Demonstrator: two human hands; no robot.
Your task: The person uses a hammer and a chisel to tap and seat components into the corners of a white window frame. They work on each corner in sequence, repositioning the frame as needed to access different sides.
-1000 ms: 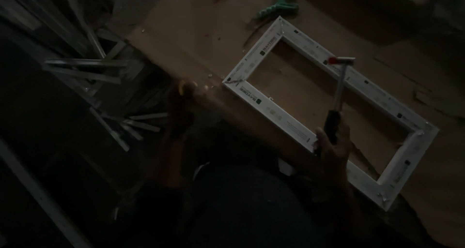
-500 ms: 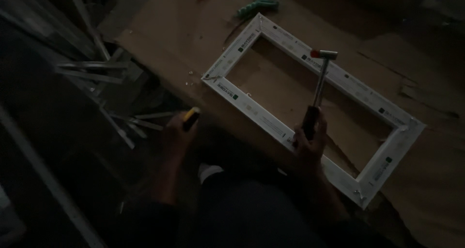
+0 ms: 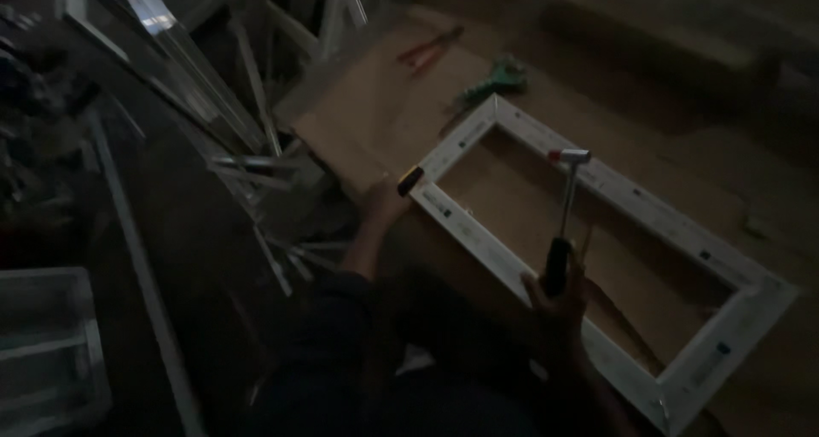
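Brown board (image 3: pixel 375 121): one white frame (image 3: pixel 597 258), one hammer (image 3: pixel 565 207), two hands.

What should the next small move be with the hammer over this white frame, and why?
Probably bring the left hand with its small yellow-and-black object onto the near corner of the white frame before striking. The right hand holds the hammer upright, its head raised over the frame's opening, touching nothing, and the frame lies loose on the board.

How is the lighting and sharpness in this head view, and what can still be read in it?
Head view: very dim and underexposed, soft throughout. The white frame reads best; the hammer in the right hand shows clearly. The left hand and its small yellow-tipped object are murky; the left-side clutter sinks into shadow.
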